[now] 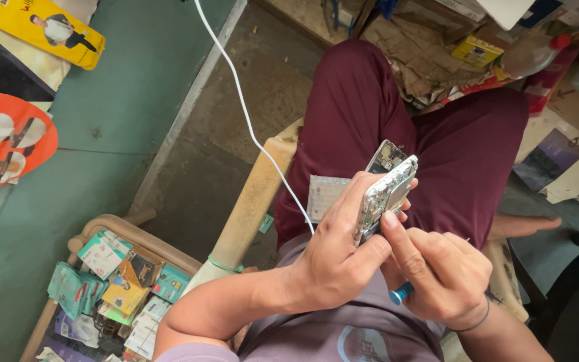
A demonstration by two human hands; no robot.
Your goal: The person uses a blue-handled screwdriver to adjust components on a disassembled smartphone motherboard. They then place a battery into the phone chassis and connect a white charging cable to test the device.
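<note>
Seen from above, a seated person in dark maroon trousers [464, 144] is working on an opened silver-framed mobile phone with its back cover off [384, 191], held over the lap. The left hand [340, 251] is wrapped around the lower part of the phone, fingers curled over its long edge and thumb pressed along the side, so it is closed in a firm grip on the phone body and tilts the exposed inside toward the other hand. The right hand [447, 275] is closed around a slim screwdriver with a blue cap [401, 293], the cap poking out at the heel of the palm, while its index finger stretches up to touch the phone's frame. The tool's tip is hidden behind the fingers, so whether it sits in a screw cannot be told. By these signs the work is in a fine-fastening or prying stage on the phone's inner frame, and any further move there would call for a steady left-hand hold and small, controlled pressure from the right. The phone lies between the 2 hands, touching both, above a small pale rectangular packet [324, 194] resting on the thigh. A white cable [242, 100] runs across the floor toward the lap.
</note>
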